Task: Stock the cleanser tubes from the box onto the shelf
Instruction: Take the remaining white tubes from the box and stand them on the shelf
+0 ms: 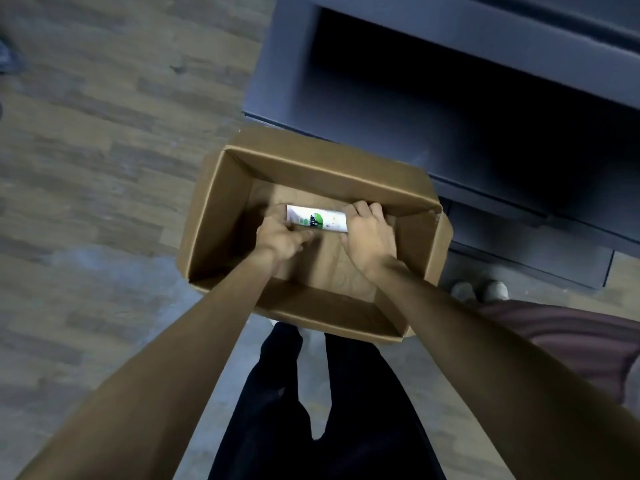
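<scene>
Head view showed both hands down inside the open cardboard box [221, 216] on the floor. The left hand [277, 235] and right hand [369, 233] each grasped one end of a white-and-green cleanser tube [317, 218] with curled fingers. A dark shelf [450, 109] stood just beyond.

Person, head view looking down.

Arms: both forearms bare from the lower frame edge to the wrists; no sleeve, watch, band or ring visible.

Left hand [280, 233]: bare, ungloved.

Right hand [369, 237]: bare, ungloved.

Legs: black trousers [311, 403], loose cut, plain and unmarked, with soft folds in the cloth; a narrow gap shows between the two legs.

Garment at right frame edge: dark maroon cloth [581, 341], faintly ribbed or striped, edge hanging in folds.

Footwear: blurred and mostly hidden; colour and type cannot be told.
</scene>
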Available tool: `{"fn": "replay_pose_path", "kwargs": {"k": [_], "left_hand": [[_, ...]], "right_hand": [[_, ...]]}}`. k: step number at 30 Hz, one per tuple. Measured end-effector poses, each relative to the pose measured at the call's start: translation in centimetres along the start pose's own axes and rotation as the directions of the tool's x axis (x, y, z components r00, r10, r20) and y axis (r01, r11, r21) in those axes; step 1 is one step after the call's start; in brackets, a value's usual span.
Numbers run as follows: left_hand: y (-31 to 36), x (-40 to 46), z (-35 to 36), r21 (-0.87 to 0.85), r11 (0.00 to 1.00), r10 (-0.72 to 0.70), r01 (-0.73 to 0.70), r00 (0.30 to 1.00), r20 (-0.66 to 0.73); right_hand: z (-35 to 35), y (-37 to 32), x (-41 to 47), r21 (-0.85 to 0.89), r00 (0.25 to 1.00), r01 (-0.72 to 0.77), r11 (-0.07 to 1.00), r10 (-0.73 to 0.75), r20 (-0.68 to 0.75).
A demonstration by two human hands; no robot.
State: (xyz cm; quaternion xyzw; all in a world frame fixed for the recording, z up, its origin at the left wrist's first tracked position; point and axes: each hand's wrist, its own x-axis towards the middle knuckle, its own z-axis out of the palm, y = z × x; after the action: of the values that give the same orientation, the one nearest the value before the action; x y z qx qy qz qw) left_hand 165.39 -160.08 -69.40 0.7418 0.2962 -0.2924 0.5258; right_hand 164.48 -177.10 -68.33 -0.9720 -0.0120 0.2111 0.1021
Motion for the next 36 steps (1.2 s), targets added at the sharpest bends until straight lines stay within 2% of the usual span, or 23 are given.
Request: {"fn": "replay_pose_path", "kwargs": {"k": [3, 5, 9, 14, 20, 27, 30, 33, 36], "left_hand": [[-0.3, 0.6, 0.0, 0.026, 1.000, 0.000, 0.000, 1.000, -0.014], [-0.5, 0.8, -0.1, 0.056, 0.998, 0.026, -0.024, 0.999, -0.040], [0.6, 0.1, -1.1, 0.020, 0.997, 0.082, -0.081, 0.995, -0.053], [3.8, -2.3, -3.9, -0.022, 0.952, 0.305, -0.304, 0.952, 0.014], [7.8, -4.5, -6.9, 0.033, 0.892, 0.442, -0.450, 0.886, 0.144], [11.5, -7.1, -8.9, 0.086, 0.821, 0.531, -0.564, 0.810, 0.250], [13.7, -8.6, -9.4, 0.085, 0.794, 0.558, -0.601, 0.778, 0.288], [16.3, -10.5, -9.7, 0.140, 0.718, 0.614, -0.682, 0.714, 0.336], [19.0, -12.6, -9.7, 0.140, 0.649, 0.652, -0.747, 0.642, 0.403]], "right_hand": [[0.1, 0.1, 0.2, -0.136, 0.996, 0.090, 0.987, -0.086, 0.038], [0.0, 0.1, 0.3, -0.125, 0.994, 0.105, 0.987, -0.099, 0.051], [-1.6, 0.4, 0.3, 0.083, 0.990, 0.074, 0.994, -0.083, 0.115], [-4.4, 0.5, 0.1, 0.415, 0.974, 0.051, 0.908, -0.137, 0.181], [-6.8, -1.2, -1.5, 0.590, 0.970, -0.002, 0.807, -0.142, 0.197], [-9.8, -3.5, -4.8, 0.688, 0.999, -0.034, 0.725, 0.009, 0.040], [-11.6, -4.2, -6.2, 0.723, 1.000, 0.001, 0.691, 0.008, -0.009], [-13.7, -4.5, -7.7, 0.762, 0.998, 0.032, 0.646, 0.024, -0.061], [-15.9, -4.4, -9.3, 0.792, 0.987, 0.027, 0.610, 0.107, -0.117]]}}
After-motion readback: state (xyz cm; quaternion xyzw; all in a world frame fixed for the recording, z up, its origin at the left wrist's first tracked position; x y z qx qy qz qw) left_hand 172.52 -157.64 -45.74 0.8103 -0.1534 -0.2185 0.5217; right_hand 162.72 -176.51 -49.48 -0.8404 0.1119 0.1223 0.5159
